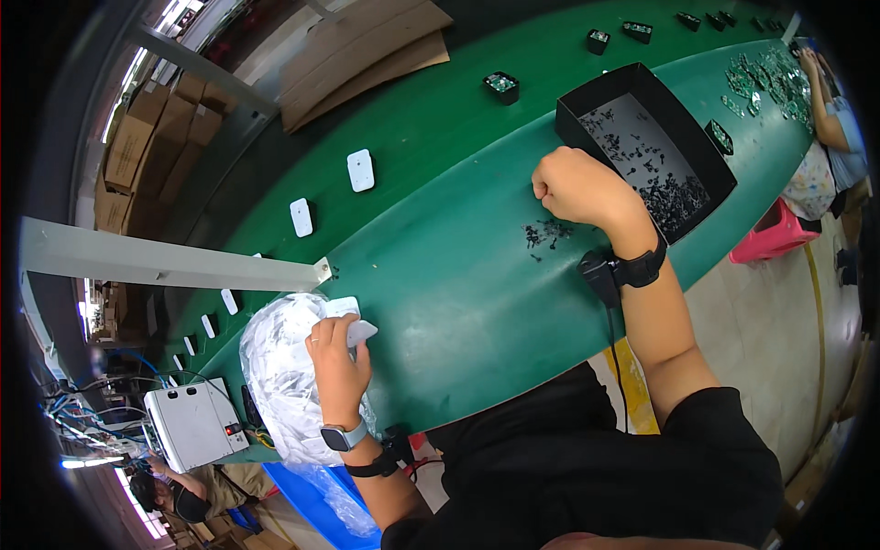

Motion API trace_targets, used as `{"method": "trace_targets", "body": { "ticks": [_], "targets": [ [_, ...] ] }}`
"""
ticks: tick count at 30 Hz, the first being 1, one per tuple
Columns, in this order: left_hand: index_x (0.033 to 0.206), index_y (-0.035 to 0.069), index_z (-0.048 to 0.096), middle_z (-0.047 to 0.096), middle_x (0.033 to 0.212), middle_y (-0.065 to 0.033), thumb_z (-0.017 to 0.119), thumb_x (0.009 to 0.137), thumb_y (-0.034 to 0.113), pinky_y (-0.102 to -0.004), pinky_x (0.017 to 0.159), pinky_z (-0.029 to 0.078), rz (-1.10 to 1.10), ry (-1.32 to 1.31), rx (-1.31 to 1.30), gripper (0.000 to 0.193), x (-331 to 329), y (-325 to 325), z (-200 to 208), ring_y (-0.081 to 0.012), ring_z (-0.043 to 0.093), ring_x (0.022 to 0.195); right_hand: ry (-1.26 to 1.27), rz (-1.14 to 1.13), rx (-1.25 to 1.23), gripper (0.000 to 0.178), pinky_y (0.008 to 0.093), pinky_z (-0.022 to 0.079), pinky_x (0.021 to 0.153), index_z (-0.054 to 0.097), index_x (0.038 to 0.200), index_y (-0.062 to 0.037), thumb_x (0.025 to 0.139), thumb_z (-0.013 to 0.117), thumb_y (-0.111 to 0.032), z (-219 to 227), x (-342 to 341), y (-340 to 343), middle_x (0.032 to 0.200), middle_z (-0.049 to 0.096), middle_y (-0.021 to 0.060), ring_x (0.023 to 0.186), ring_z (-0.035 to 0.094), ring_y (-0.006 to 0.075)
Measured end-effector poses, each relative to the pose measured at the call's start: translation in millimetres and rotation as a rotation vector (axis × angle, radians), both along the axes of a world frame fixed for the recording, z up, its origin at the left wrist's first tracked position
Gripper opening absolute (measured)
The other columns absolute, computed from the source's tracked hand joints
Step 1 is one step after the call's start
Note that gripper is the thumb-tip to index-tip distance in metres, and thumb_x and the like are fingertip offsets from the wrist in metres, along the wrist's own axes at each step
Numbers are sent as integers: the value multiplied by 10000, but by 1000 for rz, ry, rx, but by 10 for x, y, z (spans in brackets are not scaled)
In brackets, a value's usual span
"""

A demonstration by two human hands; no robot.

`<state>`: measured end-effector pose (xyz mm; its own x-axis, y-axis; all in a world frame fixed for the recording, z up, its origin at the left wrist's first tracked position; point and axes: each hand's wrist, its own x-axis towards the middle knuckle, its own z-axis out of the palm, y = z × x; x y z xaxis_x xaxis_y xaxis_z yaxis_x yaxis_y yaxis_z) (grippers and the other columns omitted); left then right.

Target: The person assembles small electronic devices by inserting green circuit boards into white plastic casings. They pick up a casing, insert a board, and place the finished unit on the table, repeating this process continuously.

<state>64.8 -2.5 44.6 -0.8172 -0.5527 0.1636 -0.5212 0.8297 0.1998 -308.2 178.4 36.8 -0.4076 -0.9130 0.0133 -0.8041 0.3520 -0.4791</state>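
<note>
My left hand (337, 368) is closed on a white plastic cover (361, 333), pinched between thumb and fingers. It is at the opening of a clear plastic bag (280, 385) filled with similar white pieces. Another white cover (343, 307) lies at the bag's edge, just beyond my fingers. My right hand (579, 188) is curled into a fist above the green table (449, 339); what it holds, if anything, is hidden. Close below it lies a loose pile of small black parts (547, 233). Beside that hand stands a black open box (710, 156) with many more of these parts.
Beyond the table runs a green conveyor belt (412, 133) carrying white covers (360, 170) and black housings with circuit boards (501, 86). A metal post (174, 257) crosses at left, near a white machine (194, 426). Green circuit boards (770, 81) lie far right by a co-worker's arm (825, 115).
</note>
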Motion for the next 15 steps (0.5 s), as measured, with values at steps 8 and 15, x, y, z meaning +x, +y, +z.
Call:
{"method": "trace_targets", "body": {
  "ticks": [8, 15],
  "targets": [
    [1115, -7, 636, 639, 1026, -113, 592, 904, -44, -392, 880, 498, 125, 474, 386, 218, -32, 37, -66, -267, 622, 957, -162, 331, -16, 82, 393, 513, 582, 701, 724, -6, 656, 659, -26, -43, 163, -28, 645, 664, 137, 606, 647, 333],
    [1296, 36, 500, 578, 1056, -108, 533, 951, -25, -347, 846, 476, -13, 1116, 1511, 351, -924, 184, -169, -184, 559, 907, 178, 260, 146, 98, 466, 450, 527, 562, 548, -7, 586, 647, -41, 4, 396, 19, 586, 552, 212, 567, 551, 415]
  ]
}}
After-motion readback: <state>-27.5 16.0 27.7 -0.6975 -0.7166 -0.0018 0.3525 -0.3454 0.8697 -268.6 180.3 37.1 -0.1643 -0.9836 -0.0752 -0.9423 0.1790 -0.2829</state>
